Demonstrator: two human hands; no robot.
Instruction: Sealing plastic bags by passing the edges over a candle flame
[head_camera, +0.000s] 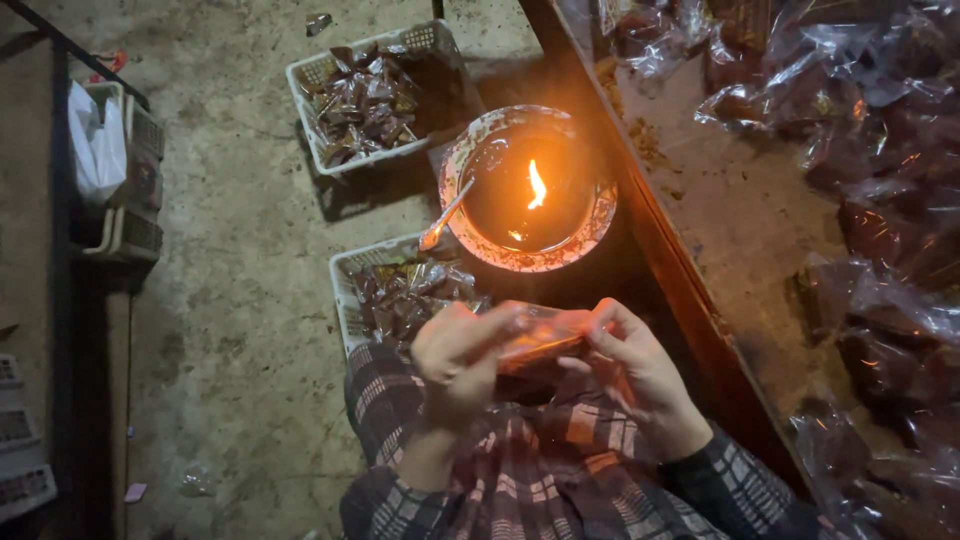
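Both hands are holding one small clear packet (540, 338) above the lap, just short of the lamp (530, 190): left hand (462, 362) is curling closed round one end, right hand (635, 365) is pinching the other. They seem to be readying its open edge; next it needs steady easing toward the flame (537, 185). A tabletop (730, 210) piled with packets is lying to the right, two baskets (345, 275) are sitting on the dim concrete floor (240, 300).

A: Where is everything around the lamp bowl (530, 190)?

B: One basket (372, 92) lies behind-left of it, another basket (400, 292) before-left. The desk (730, 210) stands right. A spoon (445, 215) leans on its left rim.
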